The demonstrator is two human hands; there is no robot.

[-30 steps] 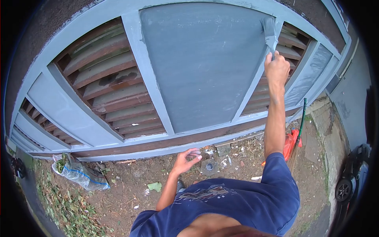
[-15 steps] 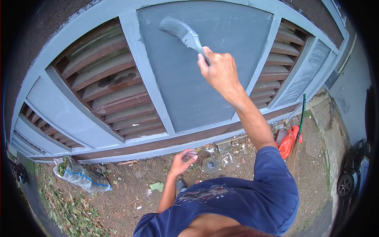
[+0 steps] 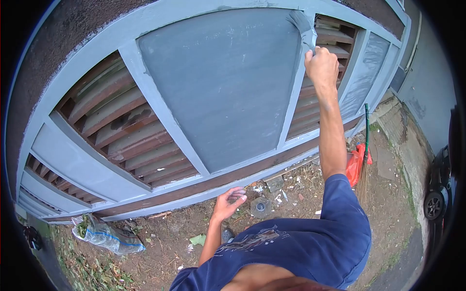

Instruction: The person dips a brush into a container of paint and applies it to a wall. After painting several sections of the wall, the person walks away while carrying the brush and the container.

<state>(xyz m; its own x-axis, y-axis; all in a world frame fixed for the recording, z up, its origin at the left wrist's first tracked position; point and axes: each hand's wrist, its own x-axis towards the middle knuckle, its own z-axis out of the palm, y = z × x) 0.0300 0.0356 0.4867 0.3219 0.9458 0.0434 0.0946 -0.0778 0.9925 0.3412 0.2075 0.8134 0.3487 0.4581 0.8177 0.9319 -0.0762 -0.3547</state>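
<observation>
While the right hand is up high, it is closed tight around a paintbrush, whose bristles lie on the top corner of the grey panel just above it. The left hand hangs low (fingers loosely curled, holding nothing) over the dirt. A broom leans far below the right hand.

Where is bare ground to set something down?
Bare dirt lies between the plastic bag and the left hand, and again between the broom and the car. Rubble crowds the strip around the round lid, below the right hand holding the brush.
</observation>
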